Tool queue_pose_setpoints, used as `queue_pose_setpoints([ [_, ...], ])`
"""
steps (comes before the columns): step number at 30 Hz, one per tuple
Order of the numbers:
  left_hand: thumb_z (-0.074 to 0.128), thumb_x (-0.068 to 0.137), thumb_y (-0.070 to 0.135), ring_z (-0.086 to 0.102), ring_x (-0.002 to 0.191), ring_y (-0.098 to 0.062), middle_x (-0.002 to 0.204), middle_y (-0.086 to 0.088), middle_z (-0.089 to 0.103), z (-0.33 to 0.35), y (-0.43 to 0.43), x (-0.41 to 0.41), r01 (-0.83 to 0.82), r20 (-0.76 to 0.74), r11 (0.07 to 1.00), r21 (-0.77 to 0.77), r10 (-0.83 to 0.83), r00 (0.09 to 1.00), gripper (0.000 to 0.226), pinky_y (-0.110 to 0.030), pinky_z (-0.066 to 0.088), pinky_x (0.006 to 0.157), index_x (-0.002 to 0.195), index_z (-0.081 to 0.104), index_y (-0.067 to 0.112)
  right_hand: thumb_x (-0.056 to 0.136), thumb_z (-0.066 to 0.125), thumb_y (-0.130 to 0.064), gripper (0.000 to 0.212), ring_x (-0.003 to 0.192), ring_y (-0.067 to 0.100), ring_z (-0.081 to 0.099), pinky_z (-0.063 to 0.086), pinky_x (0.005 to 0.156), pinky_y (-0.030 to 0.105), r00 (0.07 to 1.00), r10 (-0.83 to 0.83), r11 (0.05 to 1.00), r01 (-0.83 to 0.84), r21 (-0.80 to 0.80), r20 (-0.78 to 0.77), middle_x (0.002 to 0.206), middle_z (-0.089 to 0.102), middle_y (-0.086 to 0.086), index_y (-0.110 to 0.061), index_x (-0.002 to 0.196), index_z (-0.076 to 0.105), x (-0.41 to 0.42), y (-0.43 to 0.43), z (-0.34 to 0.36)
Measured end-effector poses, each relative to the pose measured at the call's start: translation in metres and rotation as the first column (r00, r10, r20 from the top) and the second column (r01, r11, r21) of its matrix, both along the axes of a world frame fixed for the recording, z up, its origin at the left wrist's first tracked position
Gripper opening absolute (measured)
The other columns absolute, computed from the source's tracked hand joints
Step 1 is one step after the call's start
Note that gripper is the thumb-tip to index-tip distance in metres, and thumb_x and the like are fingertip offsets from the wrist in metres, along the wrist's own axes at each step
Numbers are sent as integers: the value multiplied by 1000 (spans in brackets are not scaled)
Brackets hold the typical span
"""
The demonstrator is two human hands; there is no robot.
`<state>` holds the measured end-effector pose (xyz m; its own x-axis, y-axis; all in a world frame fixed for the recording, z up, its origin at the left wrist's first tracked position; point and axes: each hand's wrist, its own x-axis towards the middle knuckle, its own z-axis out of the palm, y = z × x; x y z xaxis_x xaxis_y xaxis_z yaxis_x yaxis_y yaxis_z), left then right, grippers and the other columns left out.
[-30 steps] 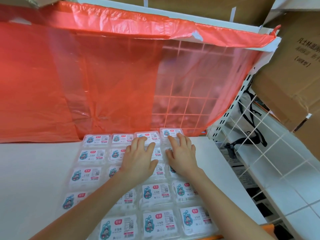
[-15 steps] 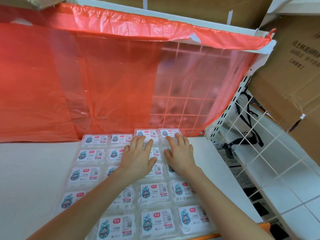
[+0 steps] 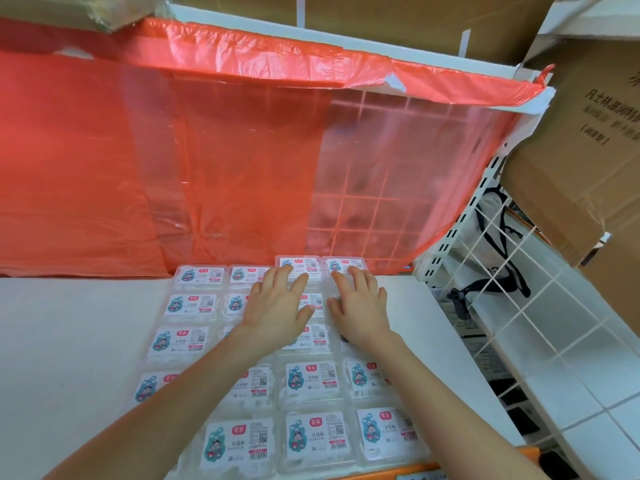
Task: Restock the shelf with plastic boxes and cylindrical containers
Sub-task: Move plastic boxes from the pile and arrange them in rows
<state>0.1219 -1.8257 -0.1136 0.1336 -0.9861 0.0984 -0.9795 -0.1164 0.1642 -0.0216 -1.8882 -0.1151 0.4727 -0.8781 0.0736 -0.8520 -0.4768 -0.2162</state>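
Head view: left hand [image 3: 277,306] and right hand [image 3: 360,306] lie palm-down, just beside each other, fingers straight and slightly spread, pressing on the plastic boxes [image 3: 313,379]. The boxes lie flat, labels up, in four columns on the white shelf [image 3: 69,341]. The two right columns reach further back, up to the lower edge of the red plastic sheet [image 3: 207,150]. A wire grid [image 3: 540,306] and a cardboard box [image 3: 571,150] stand at right.

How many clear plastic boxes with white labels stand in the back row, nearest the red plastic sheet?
4, side by side: leftmost box, second box, third box, rightmost box. The left hand touches the third, the right hand the rightmost. None seems hidden.
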Motion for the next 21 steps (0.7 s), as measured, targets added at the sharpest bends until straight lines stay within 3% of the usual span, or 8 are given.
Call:
queue_pose_setpoints([
  [9,34,94,47,24,134,-20,146,-3,29,15,66,60,-227,46,974,-28,228,973,55,-35,25,104,143,27,24,97,33,-39,51,141,22,9,10,111,48,965,263,964,-263,-50,1,153,19,1,-21,145,23,74,37,7],
  [21,29,95,49,32,129,-18,144,0,32,11,227,160,-589,81,808,-30,589,804,54,-31,33,99,142,28,24,97,32,-41,50,135,23,21,17,108,46,796,605,796,-605,-28,-15,149,26,4,-22,143,28,211,152,16],
])
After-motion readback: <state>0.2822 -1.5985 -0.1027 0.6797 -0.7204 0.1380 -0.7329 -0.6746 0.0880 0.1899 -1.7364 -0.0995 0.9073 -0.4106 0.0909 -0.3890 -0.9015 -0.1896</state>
